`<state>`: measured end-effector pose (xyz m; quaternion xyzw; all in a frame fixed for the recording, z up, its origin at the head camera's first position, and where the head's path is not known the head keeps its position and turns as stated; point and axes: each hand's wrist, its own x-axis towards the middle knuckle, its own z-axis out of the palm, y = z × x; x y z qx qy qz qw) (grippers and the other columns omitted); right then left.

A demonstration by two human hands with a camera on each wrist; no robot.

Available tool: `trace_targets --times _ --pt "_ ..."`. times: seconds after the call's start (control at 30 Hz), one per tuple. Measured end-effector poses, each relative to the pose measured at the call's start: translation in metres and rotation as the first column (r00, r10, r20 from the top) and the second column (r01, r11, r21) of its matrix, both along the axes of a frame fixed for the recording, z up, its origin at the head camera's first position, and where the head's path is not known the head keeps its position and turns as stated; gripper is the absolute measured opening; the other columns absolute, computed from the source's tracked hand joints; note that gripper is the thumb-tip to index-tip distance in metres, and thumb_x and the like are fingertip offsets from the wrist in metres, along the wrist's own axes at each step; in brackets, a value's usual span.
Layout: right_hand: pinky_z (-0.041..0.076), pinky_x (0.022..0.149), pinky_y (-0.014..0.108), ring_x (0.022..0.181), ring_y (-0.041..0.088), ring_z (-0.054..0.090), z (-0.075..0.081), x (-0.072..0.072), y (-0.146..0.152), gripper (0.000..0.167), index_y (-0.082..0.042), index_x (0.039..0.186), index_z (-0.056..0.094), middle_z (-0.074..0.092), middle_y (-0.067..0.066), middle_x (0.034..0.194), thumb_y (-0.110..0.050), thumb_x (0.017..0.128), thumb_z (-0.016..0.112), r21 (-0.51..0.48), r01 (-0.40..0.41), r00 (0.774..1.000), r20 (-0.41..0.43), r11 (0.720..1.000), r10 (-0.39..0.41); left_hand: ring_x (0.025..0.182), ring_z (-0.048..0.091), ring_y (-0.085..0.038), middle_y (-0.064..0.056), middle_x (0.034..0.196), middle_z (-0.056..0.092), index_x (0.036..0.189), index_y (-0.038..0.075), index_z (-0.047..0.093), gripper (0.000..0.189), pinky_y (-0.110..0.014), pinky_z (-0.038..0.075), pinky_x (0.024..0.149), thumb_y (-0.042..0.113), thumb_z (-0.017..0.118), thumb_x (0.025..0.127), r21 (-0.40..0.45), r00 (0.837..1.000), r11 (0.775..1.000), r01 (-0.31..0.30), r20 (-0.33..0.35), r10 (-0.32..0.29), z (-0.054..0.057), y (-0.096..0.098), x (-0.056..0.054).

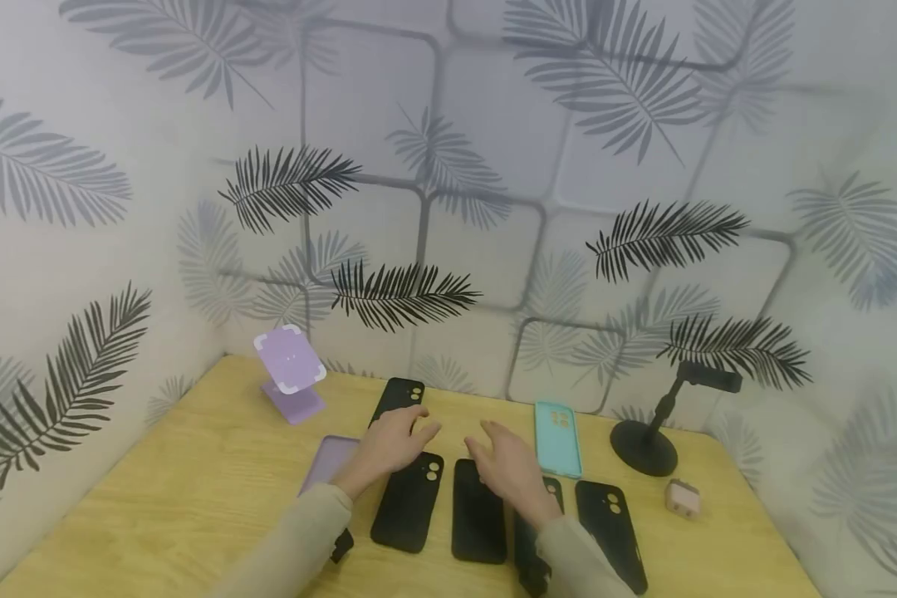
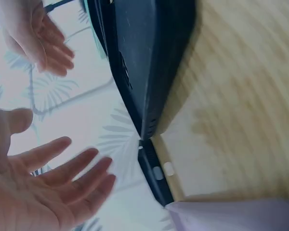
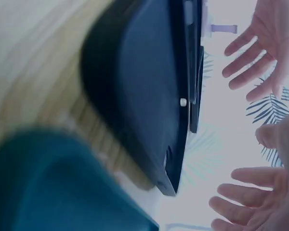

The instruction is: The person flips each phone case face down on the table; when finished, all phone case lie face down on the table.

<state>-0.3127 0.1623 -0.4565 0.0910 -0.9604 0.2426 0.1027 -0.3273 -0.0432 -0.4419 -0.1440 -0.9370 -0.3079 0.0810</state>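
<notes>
My left hand (image 1: 389, 444) hovers above the black phone case (image 1: 407, 511) at centre left, fingers spread and holding nothing. Behind it lies another black phone case (image 1: 398, 392), partly covered by the hand, and beside the forearm a purple phone case (image 1: 334, 459). My right hand (image 1: 510, 467), also empty with fingers extended, is over the area between the middle black phone case (image 1: 478, 527) and a teal phone case (image 1: 558, 440). Another black phone case (image 1: 526, 544) is partly hidden under the right wrist. In the left wrist view, the left palm (image 2: 43, 197) faces the right hand (image 2: 36, 41).
At the back left stands a purple folding phone stand (image 1: 290, 365). A black stand with a round base (image 1: 644, 448) is at the back right, near a small pinkish charger cube (image 1: 683, 498). One more black phone case (image 1: 611, 531) lies at the right. A leaf-patterned wall covering (image 1: 478, 249) rises behind the wooden table (image 1: 157, 490).
</notes>
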Motion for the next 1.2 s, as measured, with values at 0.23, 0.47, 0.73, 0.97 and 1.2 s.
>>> trace_targets --times 0.23,0.47,0.73,0.97,1.2 --pt "0.060 0.077 0.039 0.082 0.023 0.071 0.003 -0.007 0.001 0.042 -0.003 0.128 0.063 0.067 0.017 0.123 -0.032 0.099 0.058 -0.314 -0.047 0.984 0.148 0.948 0.098 0.084 0.066 -0.022 -0.009 0.102 0.070 0.111 0.009 0.069 0.025 -0.033 0.055 0.067 0.029 0.060 0.098 0.329 0.987 0.944 -0.017 0.155 -0.036 -0.003 -0.018 -0.018" --pt "0.059 0.081 0.043 0.107 0.030 0.068 -0.002 -0.023 -0.002 0.039 0.001 0.130 0.060 0.068 0.018 0.120 -0.023 0.100 0.058 -0.490 -0.191 0.892 0.274 0.850 0.359 0.090 0.068 -0.022 -0.015 0.111 0.068 0.121 0.002 0.063 0.027 -0.039 0.059 0.079 0.017 0.059 0.099 0.474 0.948 0.879 -0.055 0.301 -0.103 -0.005 -0.043 -0.033" --pt "0.057 0.092 0.041 0.113 0.035 0.064 0.000 -0.044 -0.016 0.039 0.007 0.133 0.054 0.062 0.026 0.127 -0.014 0.100 0.056 -0.577 -0.198 0.854 0.294 0.792 0.428 0.097 0.066 -0.030 -0.024 0.119 0.063 0.124 -0.006 0.059 0.030 -0.040 0.060 0.082 -0.001 0.058 0.095 0.470 0.933 0.880 -0.066 0.341 -0.113 -0.004 -0.065 -0.051" --pt "0.055 0.097 0.040 0.117 0.032 0.062 0.000 -0.056 -0.037 0.035 0.004 0.131 0.058 0.064 0.021 0.127 -0.006 0.097 0.058 -0.529 -0.231 0.850 0.298 0.816 0.434 0.109 0.063 -0.037 -0.031 0.129 0.056 0.126 -0.009 0.057 0.035 -0.039 0.058 0.087 -0.005 0.058 0.091 0.431 0.919 0.899 -0.076 0.379 -0.104 -0.006 -0.076 -0.059" --pt "0.052 0.101 0.043 0.124 0.035 0.057 -0.007 -0.064 -0.051 0.036 0.002 0.132 0.059 0.060 0.020 0.133 -0.005 0.097 0.057 -0.485 -0.262 0.831 0.327 0.834 0.451 0.100 0.064 -0.028 -0.032 0.124 0.059 0.126 -0.012 0.055 0.039 -0.032 0.058 0.078 -0.007 0.059 0.088 0.380 0.904 0.923 -0.060 0.412 -0.111 -0.012 -0.080 -0.061"
